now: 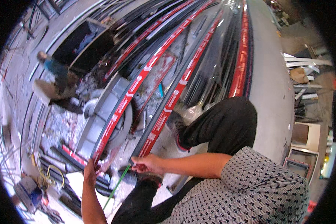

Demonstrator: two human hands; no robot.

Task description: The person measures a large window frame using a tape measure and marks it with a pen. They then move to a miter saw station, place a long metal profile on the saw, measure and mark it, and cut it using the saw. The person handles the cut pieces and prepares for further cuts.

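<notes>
Right hand curled nearly closed, fingers gripping the right bar by its low end, a thin green strip meeting it there! Left hand touches the left bar, left of the right bar (how tightly, I cannot tell). Both bars run long and slim, black-edged, faced in glossy red with white markings; black trousers bend right of the right bar.

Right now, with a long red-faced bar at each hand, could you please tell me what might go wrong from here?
The left hand and right hand are at the near ends of the left bar and right bar, whose long far stretches could swing unexpectedly. The thin green strip by the right hand might snag on the dark trouser leg.
</notes>
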